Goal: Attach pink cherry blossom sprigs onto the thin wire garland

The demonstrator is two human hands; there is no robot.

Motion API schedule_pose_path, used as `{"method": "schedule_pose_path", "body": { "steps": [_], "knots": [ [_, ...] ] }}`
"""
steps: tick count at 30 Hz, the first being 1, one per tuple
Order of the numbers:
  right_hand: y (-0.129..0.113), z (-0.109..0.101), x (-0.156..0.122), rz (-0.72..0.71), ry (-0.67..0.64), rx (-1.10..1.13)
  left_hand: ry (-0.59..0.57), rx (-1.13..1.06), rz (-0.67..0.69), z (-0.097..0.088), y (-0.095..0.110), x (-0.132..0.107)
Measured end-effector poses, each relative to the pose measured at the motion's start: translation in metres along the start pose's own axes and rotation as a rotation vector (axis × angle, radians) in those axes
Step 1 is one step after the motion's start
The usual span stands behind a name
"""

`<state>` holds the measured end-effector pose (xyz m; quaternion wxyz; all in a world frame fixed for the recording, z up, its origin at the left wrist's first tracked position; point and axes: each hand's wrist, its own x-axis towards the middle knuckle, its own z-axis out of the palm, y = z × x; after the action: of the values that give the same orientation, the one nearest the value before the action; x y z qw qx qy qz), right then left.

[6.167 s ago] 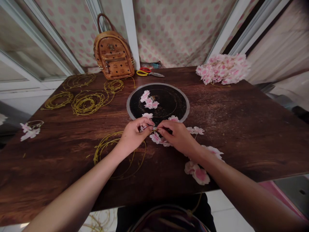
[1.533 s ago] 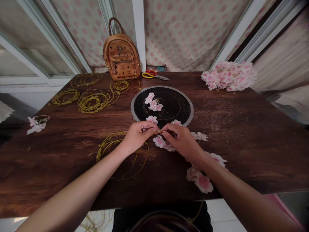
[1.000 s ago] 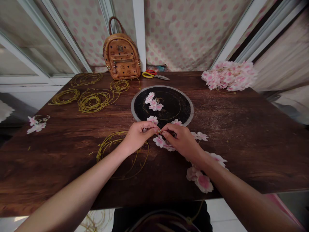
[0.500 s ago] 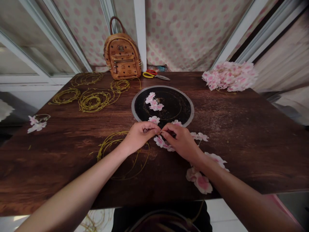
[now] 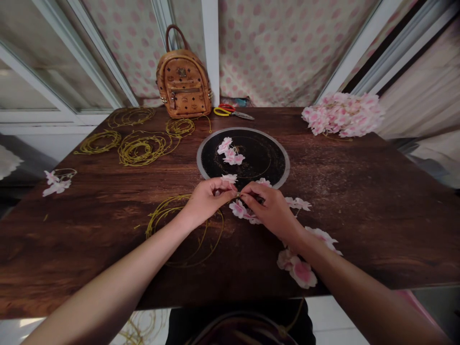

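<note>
My left hand [image 5: 204, 201] and my right hand [image 5: 270, 208] meet fingertip to fingertip at the near edge of a round black plate [image 5: 276, 158] set in the dark wooden table [image 5: 359, 201]. Both pinch a thin yellow-green wire strung with pink-white fabric flowers [image 5: 240, 209]. The garland trails right and back under my right wrist to bigger blossoms [image 5: 299, 269] near the table's front edge. A loose coil of the same wire [image 5: 168, 215] lies under my left wrist. More flowers [image 5: 230, 152] rest on the plate.
Several wire coils [image 5: 142, 146] lie at the back left. A brown backpack [image 5: 184, 86] and scissors [image 5: 230, 112] stand at the back edge. A heap of pink flowers [image 5: 343, 114] sits back right, a small flower sprig [image 5: 53, 181] at the left edge.
My hands stay together at the same spot, with only small finger movements on the wire. The view has shifted slightly.
</note>
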<state>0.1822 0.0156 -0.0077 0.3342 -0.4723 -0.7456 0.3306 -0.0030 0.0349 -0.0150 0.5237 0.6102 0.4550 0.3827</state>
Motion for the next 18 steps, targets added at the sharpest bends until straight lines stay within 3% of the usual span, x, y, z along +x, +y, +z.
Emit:
{"method": "schedule_pose_path", "body": {
  "steps": [18],
  "knots": [
    [0.002, -0.001, -0.0005, 0.011, -0.017, -0.036, -0.042, 0.053, 0.012, -0.0006, 0.0017, -0.0035]
  ]
}}
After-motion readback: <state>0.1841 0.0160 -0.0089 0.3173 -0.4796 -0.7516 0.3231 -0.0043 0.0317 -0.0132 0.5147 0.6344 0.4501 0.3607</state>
